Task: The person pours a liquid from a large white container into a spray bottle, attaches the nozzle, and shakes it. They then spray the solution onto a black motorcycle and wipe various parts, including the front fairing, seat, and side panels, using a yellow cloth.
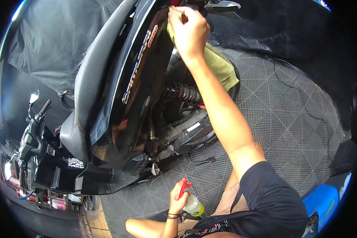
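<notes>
A motor scooter with a glossy black side panel point(142, 77) and a black seat point(96, 59) stands before me. At its rear end my right hand point(190, 29) pinches a yellow-green cloth point(171, 31) against the bodywork. Another stretch of yellow-green cloth point(221, 65) hangs over the rear wheel behind my forearm; whether it is the same cloth, I cannot tell. Low down near my knee, my left hand point(179, 197) grips a clear spray bottle point(193, 205) by its red trigger head, with yellow-green liquid inside.
Grey interlocking grid tiles point(264, 119) cover the floor. The scooter's handlebar point(32, 136) with mirrors is at the left. A blue plastic object point(321, 205) lies at the lower right. Bottles stand on a rack point(59, 200) at the lower left. Dark sheeting point(56, 35) hangs behind.
</notes>
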`<state>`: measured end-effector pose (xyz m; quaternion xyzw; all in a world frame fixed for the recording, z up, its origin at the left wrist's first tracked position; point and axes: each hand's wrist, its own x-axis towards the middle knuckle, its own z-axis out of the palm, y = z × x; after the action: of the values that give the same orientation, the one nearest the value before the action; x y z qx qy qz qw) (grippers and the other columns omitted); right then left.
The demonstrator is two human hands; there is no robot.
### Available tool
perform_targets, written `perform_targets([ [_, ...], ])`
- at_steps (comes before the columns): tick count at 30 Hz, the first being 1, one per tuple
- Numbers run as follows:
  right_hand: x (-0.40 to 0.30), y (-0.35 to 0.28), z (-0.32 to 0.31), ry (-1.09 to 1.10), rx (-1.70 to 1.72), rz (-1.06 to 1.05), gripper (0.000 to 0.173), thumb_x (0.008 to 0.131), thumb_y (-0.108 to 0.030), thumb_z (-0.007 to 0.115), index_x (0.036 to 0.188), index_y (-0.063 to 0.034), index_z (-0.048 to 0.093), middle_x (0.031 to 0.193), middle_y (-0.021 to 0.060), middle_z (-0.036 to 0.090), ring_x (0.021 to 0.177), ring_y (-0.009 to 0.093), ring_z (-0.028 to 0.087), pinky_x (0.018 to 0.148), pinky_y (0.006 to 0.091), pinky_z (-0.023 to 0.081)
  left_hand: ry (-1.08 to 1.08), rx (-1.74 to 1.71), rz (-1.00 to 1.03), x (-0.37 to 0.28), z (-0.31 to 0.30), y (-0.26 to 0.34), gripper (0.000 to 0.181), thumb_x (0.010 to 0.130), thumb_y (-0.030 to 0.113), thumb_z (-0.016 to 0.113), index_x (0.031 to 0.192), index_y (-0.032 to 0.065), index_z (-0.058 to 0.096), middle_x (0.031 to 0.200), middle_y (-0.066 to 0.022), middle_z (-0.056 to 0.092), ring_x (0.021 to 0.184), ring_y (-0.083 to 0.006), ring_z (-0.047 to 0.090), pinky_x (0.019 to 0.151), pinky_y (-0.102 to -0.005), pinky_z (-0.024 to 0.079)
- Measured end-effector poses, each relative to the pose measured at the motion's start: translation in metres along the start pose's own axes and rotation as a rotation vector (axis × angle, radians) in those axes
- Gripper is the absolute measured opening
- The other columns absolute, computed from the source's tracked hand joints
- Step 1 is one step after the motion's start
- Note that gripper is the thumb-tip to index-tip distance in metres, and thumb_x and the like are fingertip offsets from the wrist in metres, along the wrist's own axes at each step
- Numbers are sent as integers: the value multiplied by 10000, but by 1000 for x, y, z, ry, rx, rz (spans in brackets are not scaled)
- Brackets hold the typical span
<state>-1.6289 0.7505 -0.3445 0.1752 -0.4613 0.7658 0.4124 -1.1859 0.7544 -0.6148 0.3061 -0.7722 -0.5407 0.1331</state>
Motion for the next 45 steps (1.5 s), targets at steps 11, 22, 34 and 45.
perform_targets([
  [11, 26, 15, 7, 101, -4, -224, 175, 932, -139, 630, 890, 5, 720, 750, 193, 690, 702, 339, 677, 682, 411, 516, -21, -41, -9, 0, -19, -23, 489, 744, -71, 495, 1227, -29, 556, 1193, -141, 645, 955, -187, 653, 784, -314, 571],
  [22, -207, -27, -28, -134, 203, 219, 183, 945, 8, 633, 1124, 40, 653, 1049, 103, 647, 1014, 159, 621, 871, 250, 470, 29, 73, -38, -7, -35, -30, 464, 764, -70, 507, 1224, -27, 557, 1133, -128, 656, 832, -187, 662, 739, -300, 563],
  [34, -290, -41, -120, -654, 442, 749, 184, 980, -98, 608, 1118, 14, 656, 1004, 76, 629, 918, 132, 593, 808, 269, 470, 96, -26, 100, 20, -40, -3, 428, 768, -54, 533, 1187, -18, 615, 1038, -120, 650, 737, -168, 658, 683, -314, 562],
  [45, -317, -64, -238, -993, 540, 1247, 211, 1023, -141, 576, 1129, 25, 653, 1058, 51, 619, 970, 120, 613, 837, 263, 524, 71, 100, 211, 35, -6, 20, 352, 726, 39, 608, 1071, 10, 669, 864, -138, 668, 752, -283, 681, 702, -375, 538],
])
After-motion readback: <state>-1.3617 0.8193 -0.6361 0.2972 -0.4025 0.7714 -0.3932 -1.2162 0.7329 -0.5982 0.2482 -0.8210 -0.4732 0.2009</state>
